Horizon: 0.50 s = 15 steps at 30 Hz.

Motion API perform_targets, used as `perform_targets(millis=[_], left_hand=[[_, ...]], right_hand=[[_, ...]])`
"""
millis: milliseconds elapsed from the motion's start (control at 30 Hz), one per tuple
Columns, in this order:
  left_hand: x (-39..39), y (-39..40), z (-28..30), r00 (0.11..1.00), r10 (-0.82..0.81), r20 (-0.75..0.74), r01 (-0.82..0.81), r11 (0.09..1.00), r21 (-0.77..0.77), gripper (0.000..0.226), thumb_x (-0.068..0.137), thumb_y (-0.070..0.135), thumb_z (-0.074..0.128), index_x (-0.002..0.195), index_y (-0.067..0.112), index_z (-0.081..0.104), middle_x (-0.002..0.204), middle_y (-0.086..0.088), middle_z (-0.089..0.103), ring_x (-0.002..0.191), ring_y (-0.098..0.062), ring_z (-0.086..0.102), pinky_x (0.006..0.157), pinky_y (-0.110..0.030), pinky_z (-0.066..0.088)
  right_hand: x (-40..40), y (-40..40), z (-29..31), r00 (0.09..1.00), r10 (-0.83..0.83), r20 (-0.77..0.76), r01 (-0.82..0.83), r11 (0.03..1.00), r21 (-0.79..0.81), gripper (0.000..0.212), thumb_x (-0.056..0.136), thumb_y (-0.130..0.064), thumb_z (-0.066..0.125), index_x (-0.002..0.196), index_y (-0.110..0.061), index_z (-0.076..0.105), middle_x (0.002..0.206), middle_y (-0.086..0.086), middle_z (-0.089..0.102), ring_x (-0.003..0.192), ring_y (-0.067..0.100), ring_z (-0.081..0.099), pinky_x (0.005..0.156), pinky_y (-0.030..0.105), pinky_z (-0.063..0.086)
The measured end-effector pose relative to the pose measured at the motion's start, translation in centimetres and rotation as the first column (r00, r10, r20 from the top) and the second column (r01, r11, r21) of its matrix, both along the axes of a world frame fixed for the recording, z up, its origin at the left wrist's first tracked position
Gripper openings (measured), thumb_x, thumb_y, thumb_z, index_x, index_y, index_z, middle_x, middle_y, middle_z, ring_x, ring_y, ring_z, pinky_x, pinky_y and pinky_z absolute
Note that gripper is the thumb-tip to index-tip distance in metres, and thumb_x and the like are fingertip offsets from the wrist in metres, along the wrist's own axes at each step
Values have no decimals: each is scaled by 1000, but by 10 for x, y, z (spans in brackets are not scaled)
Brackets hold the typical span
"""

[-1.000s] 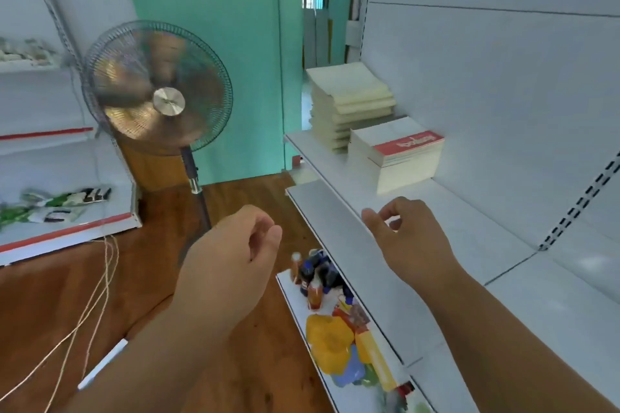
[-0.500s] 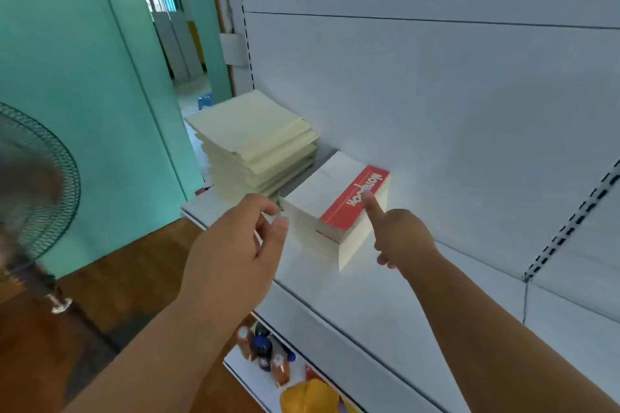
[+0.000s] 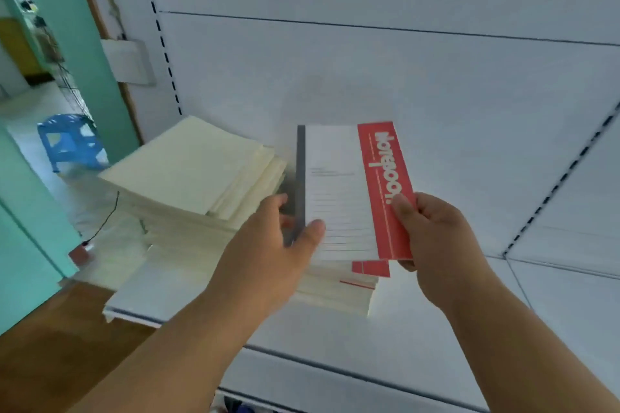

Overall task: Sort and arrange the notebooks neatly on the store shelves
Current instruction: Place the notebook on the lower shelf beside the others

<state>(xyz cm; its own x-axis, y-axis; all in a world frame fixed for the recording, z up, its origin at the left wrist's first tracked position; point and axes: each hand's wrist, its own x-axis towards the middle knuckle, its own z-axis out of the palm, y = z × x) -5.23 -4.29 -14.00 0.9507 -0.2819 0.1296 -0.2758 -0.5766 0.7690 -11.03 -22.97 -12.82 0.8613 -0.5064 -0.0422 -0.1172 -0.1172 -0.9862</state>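
Both hands are holding one notebook (image 3: pixel 349 191) lifted above the white-and-red stack (image 3: pixel 339 292) on the white shelf (image 3: pixel 436 329): left hand (image 3: pixel 268 255) is gripping its grey spine edge, thumb on the cover, and right hand (image 3: pixel 432 241) is pinching the red band. Its long axis is running away from the person, red band on the right side. A cream stack (image 3: pixel 188 171) is lying just left of it on the same shelf.
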Motion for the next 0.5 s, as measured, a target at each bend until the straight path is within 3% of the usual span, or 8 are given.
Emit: perform_targets(millis=[67, 133, 200, 267, 300, 400, 500], left_hand=[[4, 1, 6, 998, -12, -63, 1, 986, -166, 22, 96, 38, 56, 116, 34, 52, 103, 21, 64, 84, -6, 66, 68, -32, 61], [10, 8, 12, 999, 34, -22, -38, 975, -221, 10, 99, 29, 52, 108, 30, 55, 99, 16, 65, 82, -6, 64, 63, -29, 60], [15, 15, 14, 998, 43, 45, -33, 977, -213, 9, 102, 27, 45, 107, 28, 53, 102, 15, 64, 86, -5, 62, 58, -14, 53], [17, 20, 11, 996, 48, 70, -29, 967, -255, 8, 102, 26, 43, 106, 26, 50, 99, 17, 62, 84, -4, 60, 48, -7, 46], [17, 22, 10, 996, 50, 78, -27, 961, -274, 7, 102, 25, 43, 103, 27, 50, 96, 20, 61, 81, -1, 60, 47, -5, 44], [15, 30, 3, 994, 56, 92, -28, 958, -286, 13, 102, 23, 44, 91, 30, 48, 91, 21, 61, 79, 2, 59, 47, -7, 43], [10, 38, 0, 994, 47, 98, -16, 956, -294, 10, 101, 21, 44, 96, 28, 49, 92, 22, 62, 80, 3, 59, 50, -5, 44]], right_hand=[[-3, 19, 4, 999, 1, 40, -2, 999, 35, 38, 107, -33, 45, 84, -12, 66, 60, -4, 69, 44, 5, 60, 40, 15, 42], [-1, 28, 1, 994, -103, 20, 102, 993, 67, 52, 106, -45, 38, 71, -12, 59, 55, -3, 61, 43, 9, 54, 43, 20, 41], [10, 19, -17, 964, -245, -108, 219, 953, -208, 60, 101, -60, 34, 72, -11, 51, 60, -1, 58, 53, 14, 54, 53, 29, 42], [20, 9, -37, 893, -300, -335, 96, 855, -509, 62, 94, -72, 37, 77, -14, 51, 65, -3, 62, 58, 14, 58, 55, 29, 42], [26, 6, -48, 857, -305, -416, 14, 821, -571, 58, 92, -72, 41, 77, -17, 53, 67, -4, 64, 58, 13, 60, 54, 27, 42], [26, 4, -54, 817, -308, -487, -38, 814, -580, 37, 97, -48, 48, 78, -18, 55, 70, -4, 63, 61, 13, 59, 51, 25, 37], [12, 3, -36, 871, -400, -285, 103, 715, -691, 26, 103, -33, 44, 84, -17, 50, 74, -3, 60, 61, 11, 56, 48, 25, 35]])
